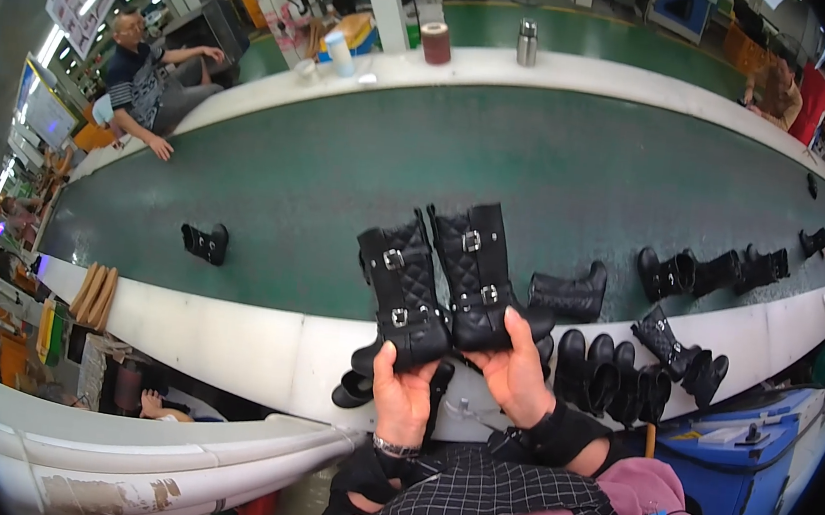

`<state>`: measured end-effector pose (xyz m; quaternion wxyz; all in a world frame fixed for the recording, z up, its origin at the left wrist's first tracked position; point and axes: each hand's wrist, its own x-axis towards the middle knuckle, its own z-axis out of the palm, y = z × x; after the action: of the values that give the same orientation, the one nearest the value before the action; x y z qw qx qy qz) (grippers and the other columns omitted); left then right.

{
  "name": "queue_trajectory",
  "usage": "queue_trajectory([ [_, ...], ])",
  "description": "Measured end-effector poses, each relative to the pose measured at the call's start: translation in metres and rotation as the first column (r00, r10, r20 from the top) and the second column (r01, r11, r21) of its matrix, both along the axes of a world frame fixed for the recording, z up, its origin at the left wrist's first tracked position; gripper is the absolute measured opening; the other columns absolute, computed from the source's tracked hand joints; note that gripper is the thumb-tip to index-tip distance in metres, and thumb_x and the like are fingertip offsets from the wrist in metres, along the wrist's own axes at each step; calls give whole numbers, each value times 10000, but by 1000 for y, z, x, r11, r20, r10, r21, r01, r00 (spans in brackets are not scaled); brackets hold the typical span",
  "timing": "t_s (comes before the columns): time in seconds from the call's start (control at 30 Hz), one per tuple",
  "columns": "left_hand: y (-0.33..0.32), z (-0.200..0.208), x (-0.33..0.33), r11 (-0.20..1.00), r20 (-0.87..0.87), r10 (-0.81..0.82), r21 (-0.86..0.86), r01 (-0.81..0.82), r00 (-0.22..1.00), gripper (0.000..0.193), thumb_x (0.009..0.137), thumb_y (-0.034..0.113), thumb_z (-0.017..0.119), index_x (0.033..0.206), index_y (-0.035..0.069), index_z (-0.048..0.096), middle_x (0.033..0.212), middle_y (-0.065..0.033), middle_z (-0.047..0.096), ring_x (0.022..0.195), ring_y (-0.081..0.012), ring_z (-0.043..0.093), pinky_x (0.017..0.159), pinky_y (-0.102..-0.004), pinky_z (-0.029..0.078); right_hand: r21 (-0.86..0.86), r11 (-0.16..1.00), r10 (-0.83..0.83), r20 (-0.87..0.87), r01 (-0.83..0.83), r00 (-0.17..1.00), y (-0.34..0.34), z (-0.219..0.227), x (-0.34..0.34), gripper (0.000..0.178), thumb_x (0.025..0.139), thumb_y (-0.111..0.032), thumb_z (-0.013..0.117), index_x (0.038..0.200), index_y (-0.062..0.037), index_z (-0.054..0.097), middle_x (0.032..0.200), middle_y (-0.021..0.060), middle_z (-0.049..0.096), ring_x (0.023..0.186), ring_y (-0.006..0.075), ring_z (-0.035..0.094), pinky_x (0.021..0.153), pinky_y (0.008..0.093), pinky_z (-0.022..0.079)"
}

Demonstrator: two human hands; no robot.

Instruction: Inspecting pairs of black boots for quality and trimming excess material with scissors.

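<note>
Two black quilted boots with silver buckles are held up side by side in front of me, shafts pointing away. My left hand (402, 397) grips the left boot (400, 281) by its foot end, thumb on top. In my right hand (518, 371) is the right boot (475, 264), also held at the foot, with the thumb up along its side. The shafts stand slightly apart at the top. Below my left hand, part of another black boot (351, 390) shows on the white ledge; the rest is hidden.
A green conveyor belt (323, 148) runs across, edged by a white ledge (204, 331). Several black boots (626, 381) stand to my right; another boot (570, 292) lies on the belt. One small boot (205, 243) is at left. A person (155, 80) sits across at far left. A blue cart (745, 443) stands right.
</note>
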<state>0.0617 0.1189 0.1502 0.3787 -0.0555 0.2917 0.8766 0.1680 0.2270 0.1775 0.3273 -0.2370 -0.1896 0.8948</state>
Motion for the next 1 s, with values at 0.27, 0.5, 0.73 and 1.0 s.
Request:
queue_trajectory([
  [0.27, 0, 8, -1, 999, -26, 11, 35, -10, 1000, 407, 897, 225, 590, 1226, -2, 507, 1163, -148, 613, 1051, -286, 634, 885, -446, 567, 89, 996, -18, 21, 16, 1000, -2, 0, 1, 439, 938, -382, 546, 1228, -52, 531, 1170, 103, 624, 1074, 227, 616, 944, 431, 506],
  [0.5, -3, 9, -3, 999, -66, -27, 32, 29, 997, 462, 875, 282, 613, 1237, 12, 513, 1173, -151, 615, 1064, -289, 631, 881, -455, 568, 105, 994, -1, 9, 0, 1000, -2, 4, 4, 466, 915, -381, 583, 1241, -53, 526, 1170, 94, 621, 1069, 224, 618, 938, 421, 513],
  [0.73, -8, 13, -9, 994, -66, -55, 93, 61, 996, 442, 872, 248, 602, 1229, 3, 512, 1154, -138, 619, 1045, -288, 635, 890, -440, 558, 120, 992, 36, -42, -31, 998, -1, 11, 6, 481, 914, -338, 588, 1243, 5, 516, 1160, 126, 623, 1068, 248, 620, 958, 449, 499],
  [1.0, -5, 16, -12, 998, -66, -19, 58, 23, 998, 451, 863, 266, 611, 1222, 8, 523, 1153, -146, 624, 1034, -290, 642, 860, -444, 577, 135, 991, 18, -2, -18, 1000, -1, 13, 0, 490, 893, -352, 602, 1228, -3, 523, 1147, 110, 627, 1044, 238, 626, 941, 431, 504],
])
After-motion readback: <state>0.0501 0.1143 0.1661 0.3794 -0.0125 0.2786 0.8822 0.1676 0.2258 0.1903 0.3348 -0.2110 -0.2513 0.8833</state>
